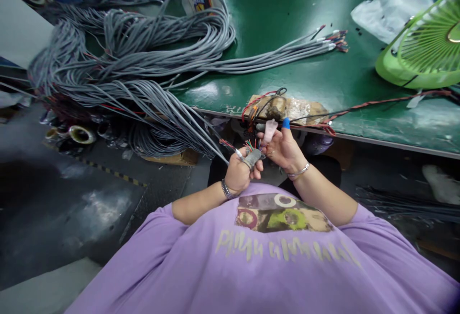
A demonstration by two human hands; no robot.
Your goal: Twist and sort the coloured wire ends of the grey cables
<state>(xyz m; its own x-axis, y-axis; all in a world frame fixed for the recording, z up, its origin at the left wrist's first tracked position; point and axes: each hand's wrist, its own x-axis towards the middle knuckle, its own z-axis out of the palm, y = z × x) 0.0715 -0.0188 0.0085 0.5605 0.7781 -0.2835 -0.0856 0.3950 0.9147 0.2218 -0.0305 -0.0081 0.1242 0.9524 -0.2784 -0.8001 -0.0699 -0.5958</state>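
My left hand [240,170] is closed round the end of a grey cable [201,134], whose thin coloured wires [247,145] fan out above my fist. A taped finger guard sits on its thumb. My right hand [282,147] is pinched on those coloured wires, with a pink guard on one finger and a blue one [286,123] on another. Both hands meet just below the edge of the green table [287,12], close to my purple shirt.
A large heap of grey cables [125,50] drapes off the table's left end. Another cable bundle with stripped ends [332,40] lies across it. A green fan [427,48], a plastic bag [390,9] and a taped block with red and black wires [283,108] sit near the edge.
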